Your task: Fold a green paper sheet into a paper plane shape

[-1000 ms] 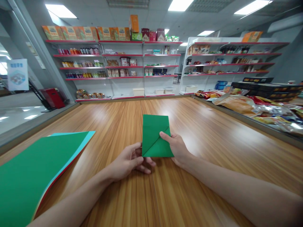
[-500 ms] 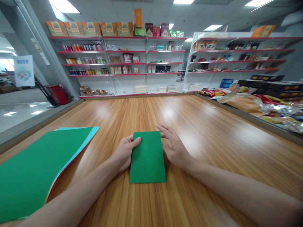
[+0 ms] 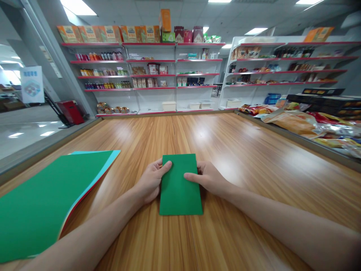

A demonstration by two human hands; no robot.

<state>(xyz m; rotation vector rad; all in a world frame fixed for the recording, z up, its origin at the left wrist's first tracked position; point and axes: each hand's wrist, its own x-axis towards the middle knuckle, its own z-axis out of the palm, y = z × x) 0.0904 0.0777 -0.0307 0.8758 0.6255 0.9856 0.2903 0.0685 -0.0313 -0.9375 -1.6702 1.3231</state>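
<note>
A small green rectangle of paper (image 3: 180, 194), perhaps folded, is held between my two hands over the wooden table (image 3: 141, 135). My left hand (image 3: 152, 178) grips its left edge, thumb on the front and fingers behind. On the opposite edge, my right hand (image 3: 211, 178) pinches it the same way, with its thumb lying flat across the face. The fingers behind the paper are mostly hidden. At the left lies a stack of large coloured sheets (image 3: 64, 184), green on top, with light blue and red edges showing beneath.
A raised rim (image 3: 166, 113) borders the table. Beyond its right side lie packaged snacks (image 3: 296, 122) and black boxes (image 3: 324, 103). Shelves of goods (image 3: 152, 75) stand at the back. A red hand truck (image 3: 72, 112) and a sign (image 3: 32, 84) are at the left.
My right hand has closed on the paper's right edge, its thumb now on the front. The paper has shifted slightly right and up in view. My left hand keeps its hold.
</note>
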